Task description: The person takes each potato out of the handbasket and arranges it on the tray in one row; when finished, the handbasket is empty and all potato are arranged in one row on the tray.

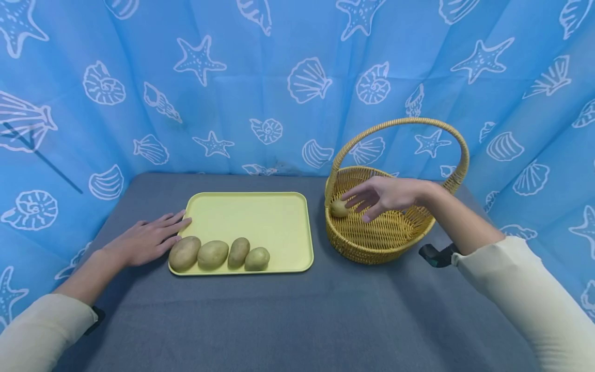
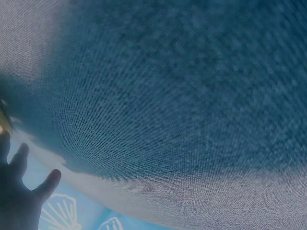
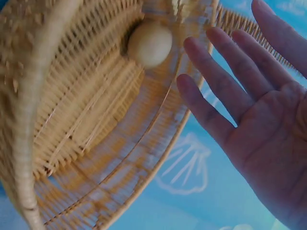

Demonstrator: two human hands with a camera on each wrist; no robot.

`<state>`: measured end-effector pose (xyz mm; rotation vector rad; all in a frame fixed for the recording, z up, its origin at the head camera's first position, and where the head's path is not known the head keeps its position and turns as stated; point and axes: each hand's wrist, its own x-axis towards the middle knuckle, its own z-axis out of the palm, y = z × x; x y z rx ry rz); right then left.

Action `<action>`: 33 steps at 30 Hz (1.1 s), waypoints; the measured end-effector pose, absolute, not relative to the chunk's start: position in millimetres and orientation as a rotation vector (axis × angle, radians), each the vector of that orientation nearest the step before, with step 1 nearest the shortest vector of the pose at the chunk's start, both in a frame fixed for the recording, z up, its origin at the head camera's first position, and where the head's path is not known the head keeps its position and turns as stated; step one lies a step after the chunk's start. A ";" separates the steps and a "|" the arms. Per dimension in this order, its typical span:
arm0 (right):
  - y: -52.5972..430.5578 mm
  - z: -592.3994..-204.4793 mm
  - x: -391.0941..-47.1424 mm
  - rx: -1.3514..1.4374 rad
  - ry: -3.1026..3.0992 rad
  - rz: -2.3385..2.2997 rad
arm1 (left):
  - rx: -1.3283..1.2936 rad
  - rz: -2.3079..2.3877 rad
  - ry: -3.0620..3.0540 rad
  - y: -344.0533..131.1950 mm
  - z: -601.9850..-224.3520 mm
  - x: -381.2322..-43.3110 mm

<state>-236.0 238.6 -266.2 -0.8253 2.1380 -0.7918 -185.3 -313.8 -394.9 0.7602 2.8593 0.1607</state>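
Several potatoes sit in a row along the near edge of a pale yellow tray (image 1: 260, 217); the leftmost potato (image 1: 184, 253) is the largest. My left hand (image 1: 147, 238) lies at the tray's left edge with fingers spread, fingertips at the rim beside that potato. Over the opening of a wicker basket (image 1: 346, 248) hovers my right hand (image 1: 388, 196), palm down, its fingers extended and holding nothing. A single small potato (image 3: 150, 44) lies inside the basket against its wall, just beyond the right fingertips. In the left wrist view mostly grey cloth shows.
The basket's tall arched handle (image 1: 404, 121) rises above the right hand and forearm. Grey cloth covers the table (image 1: 288, 320). Behind it and at both sides hangs a blue curtain (image 1: 260, 88) with white shells and starfish.
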 end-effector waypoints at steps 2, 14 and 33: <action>246.0 -267.0 -241.8 -0.771 2.140 -0.801 | 0.764 0.160 2.862 -313.1 -394.1 -184.6; 262.0 -272.3 -273.9 -0.517 2.065 -0.804 | 0.764 0.156 2.860 -312.2 -393.4 -184.6; 239.0 -299.6 -289.8 -0.352 1.929 -0.966 | 0.763 0.152 2.858 -312.1 -393.4 -184.7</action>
